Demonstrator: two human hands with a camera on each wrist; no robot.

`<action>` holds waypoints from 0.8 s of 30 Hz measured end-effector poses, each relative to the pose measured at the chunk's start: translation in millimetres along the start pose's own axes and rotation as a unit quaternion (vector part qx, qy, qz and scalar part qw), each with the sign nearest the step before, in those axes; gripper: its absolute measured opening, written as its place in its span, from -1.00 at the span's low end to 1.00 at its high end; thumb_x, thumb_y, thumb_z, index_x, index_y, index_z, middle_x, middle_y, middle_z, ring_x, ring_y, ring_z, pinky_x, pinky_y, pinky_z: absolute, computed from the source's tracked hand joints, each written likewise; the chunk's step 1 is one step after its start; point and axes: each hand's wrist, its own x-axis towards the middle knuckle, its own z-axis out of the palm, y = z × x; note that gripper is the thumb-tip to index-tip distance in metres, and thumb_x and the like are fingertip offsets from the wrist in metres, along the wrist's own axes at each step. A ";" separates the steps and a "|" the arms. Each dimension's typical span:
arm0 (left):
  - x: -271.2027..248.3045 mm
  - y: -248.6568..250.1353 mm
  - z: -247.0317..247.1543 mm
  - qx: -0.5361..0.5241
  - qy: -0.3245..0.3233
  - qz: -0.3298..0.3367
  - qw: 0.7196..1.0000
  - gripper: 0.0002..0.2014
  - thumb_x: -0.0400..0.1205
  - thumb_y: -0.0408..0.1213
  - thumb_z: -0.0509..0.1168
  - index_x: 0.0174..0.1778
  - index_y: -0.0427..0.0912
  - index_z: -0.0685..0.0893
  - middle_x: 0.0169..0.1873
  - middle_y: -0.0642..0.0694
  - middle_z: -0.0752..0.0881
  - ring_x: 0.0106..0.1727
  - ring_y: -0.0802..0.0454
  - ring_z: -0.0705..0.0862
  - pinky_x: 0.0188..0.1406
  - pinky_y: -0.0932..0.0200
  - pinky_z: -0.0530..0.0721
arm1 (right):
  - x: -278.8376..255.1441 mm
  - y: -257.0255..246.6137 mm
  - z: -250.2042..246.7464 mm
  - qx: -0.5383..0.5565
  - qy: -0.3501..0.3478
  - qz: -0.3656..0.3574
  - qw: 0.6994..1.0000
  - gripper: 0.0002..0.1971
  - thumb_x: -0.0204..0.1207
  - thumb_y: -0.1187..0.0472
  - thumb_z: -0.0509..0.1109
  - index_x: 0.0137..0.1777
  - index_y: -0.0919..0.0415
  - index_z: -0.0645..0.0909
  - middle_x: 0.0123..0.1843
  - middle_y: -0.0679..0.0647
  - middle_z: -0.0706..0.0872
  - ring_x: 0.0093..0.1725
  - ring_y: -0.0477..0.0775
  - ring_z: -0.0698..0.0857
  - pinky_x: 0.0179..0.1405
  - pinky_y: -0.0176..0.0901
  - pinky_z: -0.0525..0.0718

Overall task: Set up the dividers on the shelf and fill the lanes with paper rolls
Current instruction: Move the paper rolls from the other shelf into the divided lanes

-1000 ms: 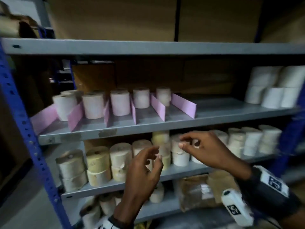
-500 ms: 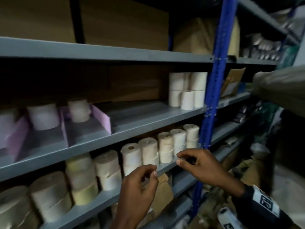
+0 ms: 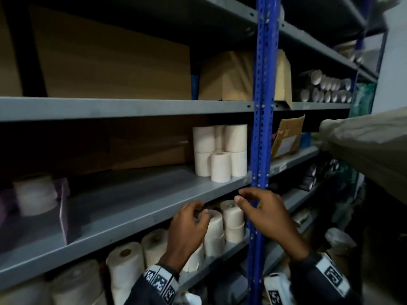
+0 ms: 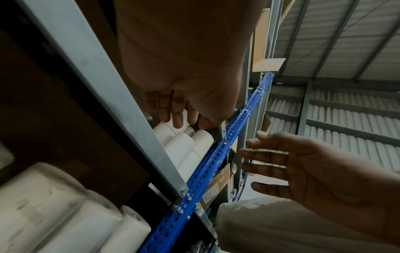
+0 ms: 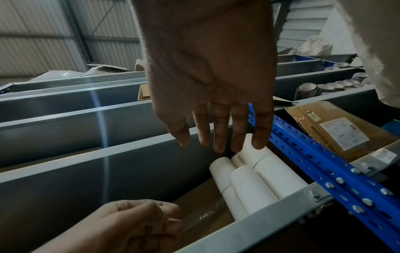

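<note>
Both hands are empty: left hand (image 3: 187,227) loosely curled, right hand (image 3: 267,213) relaxed, hovering off the shelf (image 3: 132,208) front edge. Paper rolls (image 3: 220,154) stacked at its right end, purple divider (image 3: 63,212) far left.

grey shelf (image 3: 141,201) | stacked white paper rolls (image 3: 220,150) | pink divider (image 3: 63,208)

**Dim shelving, motion blur and wide-angle bending**

The head view is dim and bluish. The shelf recesses are sunk in deep shadow, and the purple divider (image 3: 63,211) with the roll beside it (image 3: 35,194) is smeared by blur at the left edge. The blue upright (image 3: 262,119) is bowed by lens distortion. In the right wrist view, a pale vertical streak of glare (image 5: 99,119) is seen; brighter daylight is reflected from the corrugated wall (image 4: 346,106).
</note>
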 end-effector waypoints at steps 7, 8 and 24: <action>55.2 11.0 26.0 0.042 -0.010 0.010 0.999 -0.68 0.66 -0.08 0.37 0.32 -0.06 0.71 0.25 0.01 0.76 0.32 0.05 0.67 0.35 0.07 0.62 | 57.1 24.0 17.0 0.000 0.022 0.006 1.000 -0.69 0.45 -0.11 0.49 0.11 0.03 0.78 -0.03 -0.08 0.84 -0.01 -0.08 0.78 0.09 -0.09 0.75; 62.4 10.2 30.6 0.051 -0.021 0.000 0.999 -0.64 0.66 -0.05 0.36 0.36 -0.06 0.68 0.29 -0.01 0.74 0.33 0.02 0.67 0.35 0.06 0.62 | 66.2 27.1 19.6 -0.005 0.016 0.006 1.000 -0.66 0.45 -0.13 0.48 0.13 0.02 0.76 0.00 -0.07 0.83 0.03 -0.07 0.77 0.09 -0.09 0.74; 170.1 -16.4 116.1 0.078 -0.125 -0.083 0.986 -0.23 0.55 0.21 0.32 0.60 -0.09 0.27 0.46 -0.22 0.57 0.47 -0.24 0.56 0.40 -0.11 0.56 | 222.6 62.3 64.9 -0.167 -0.105 -0.086 0.977 -0.49 0.51 -0.15 0.43 0.40 0.08 0.63 0.37 0.03 0.69 0.34 0.03 0.65 0.30 -0.10 0.60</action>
